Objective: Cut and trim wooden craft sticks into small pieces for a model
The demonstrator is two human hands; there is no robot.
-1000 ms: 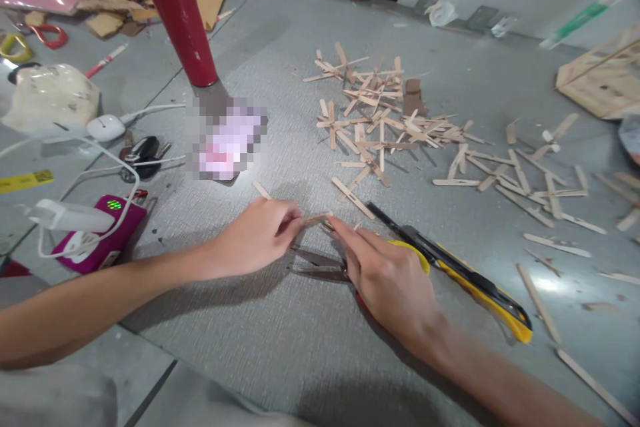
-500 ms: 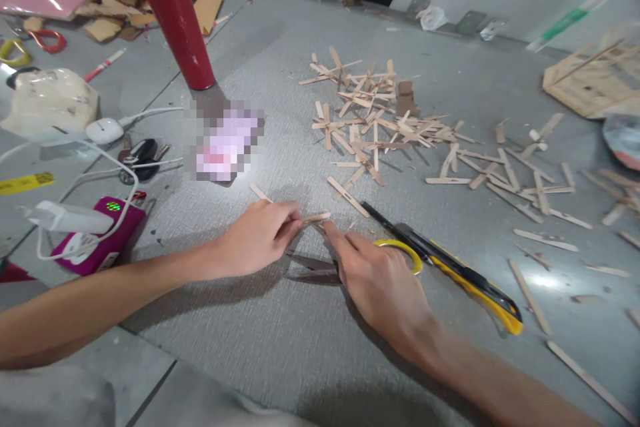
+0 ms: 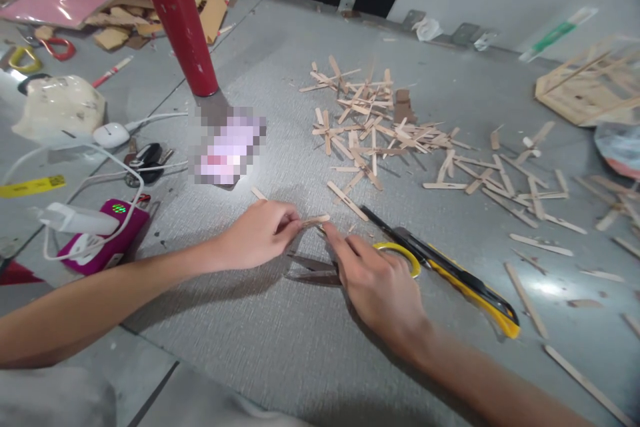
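Observation:
My left hand (image 3: 265, 230) is closed, thumb and fingertips pinching a small wooden craft stick piece (image 3: 320, 219) whose free end points right. My right hand (image 3: 383, 280) is curled over a pair of scissors (image 3: 313, 271); the parted blades point left below the stick, and a yellow handle loop (image 3: 400, 257) shows behind the knuckles. The right index fingertip is close to the stick's free end; I cannot tell whether they touch. A yellow-and-black utility knife (image 3: 450, 273) lies just right of the scissors. Another craft stick (image 3: 259, 194) lies partly behind my left hand.
A pile of craft sticks (image 3: 373, 127) spreads over the grey table (image 3: 240, 347), with more at right. To the left are a red bottle (image 3: 183, 27), a blurred-out phone (image 3: 230, 143), a purple power bank (image 3: 127, 230), keys (image 3: 147, 161) and cables. A wooden frame (image 3: 575, 90) stands far right.
The view has shifted slightly, so left-side items sit a little further right in the picture. Both hands keep nearly the same pose, with the stick piece still in the left hand.

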